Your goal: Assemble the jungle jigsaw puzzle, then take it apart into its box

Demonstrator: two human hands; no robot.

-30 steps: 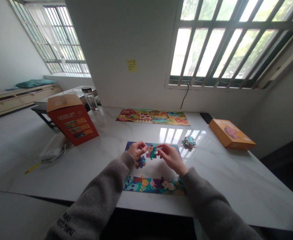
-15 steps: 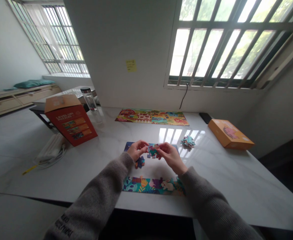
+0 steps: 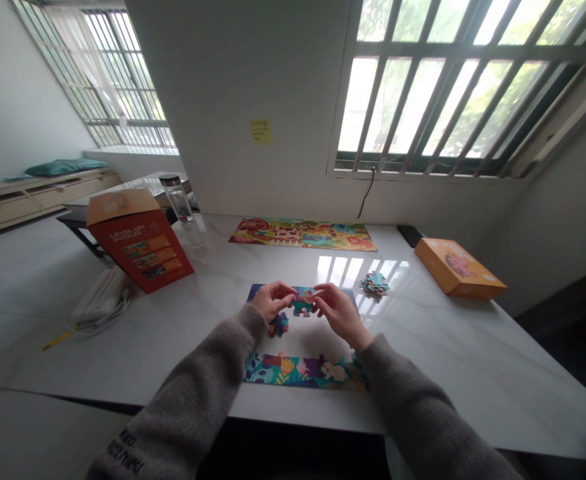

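Note:
Both my hands meet above a half-built jigsaw on the white table (image 3: 473,347). My left hand (image 3: 271,300) and my right hand (image 3: 339,309) each pinch one side of a small cluster of joined puzzle pieces (image 3: 303,304), held just over the table. Below them lies the finished bottom strip of the puzzle (image 3: 303,371), with leaves and a white rabbit. A dark blue top strip (image 3: 255,290) shows behind my fingers. A loose blue and orange piece (image 3: 279,325) rests under my left wrist.
A completed farm puzzle (image 3: 303,234) lies at the table's far side. A small pile of loose pieces (image 3: 374,283) sits right of my hands. An orange box (image 3: 457,268) lies far right, a red box (image 3: 137,241) and a glass bottle (image 3: 177,198) far left, with white cables (image 3: 100,303).
The pieces in my fingers have shifted slightly between my hands. My head has drifted a little, so the whole scene slides slightly left.

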